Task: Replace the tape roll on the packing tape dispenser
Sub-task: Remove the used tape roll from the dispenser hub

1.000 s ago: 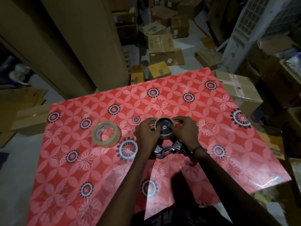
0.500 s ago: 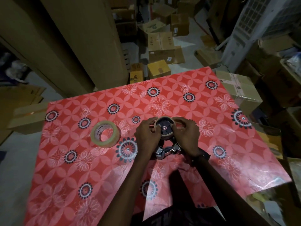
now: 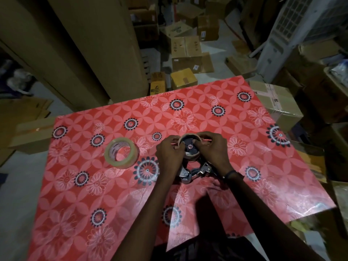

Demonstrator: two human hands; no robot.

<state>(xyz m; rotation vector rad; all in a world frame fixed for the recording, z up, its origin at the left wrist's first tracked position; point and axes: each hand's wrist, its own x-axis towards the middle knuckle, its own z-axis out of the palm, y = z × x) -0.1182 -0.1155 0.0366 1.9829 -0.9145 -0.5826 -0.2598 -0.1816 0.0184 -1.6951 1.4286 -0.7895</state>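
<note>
The packing tape dispenser (image 3: pixel 194 171) lies on the red flowered table (image 3: pixel 244 144), its metal front end toward me. On its black hub sits a nearly bare cardboard tape core (image 3: pixel 189 137). My left hand (image 3: pixel 169 153) pinches the core's left rim. My right hand (image 3: pixel 212 147) grips the core's right rim and covers part of the dispenser. A full roll of clear tape (image 3: pixel 121 153) lies on the table to the left of my hands, apart from them.
Tall cardboard sheets (image 3: pixel 90 44) lean behind the table's left side. Several cardboard boxes (image 3: pixel 185 53) crowd the floor beyond the far edge, and more boxes (image 3: pixel 276 104) stand close to the right edge.
Both hands have stayed on the core. The fingers shifted slightly around its rim; the full roll has not moved.
</note>
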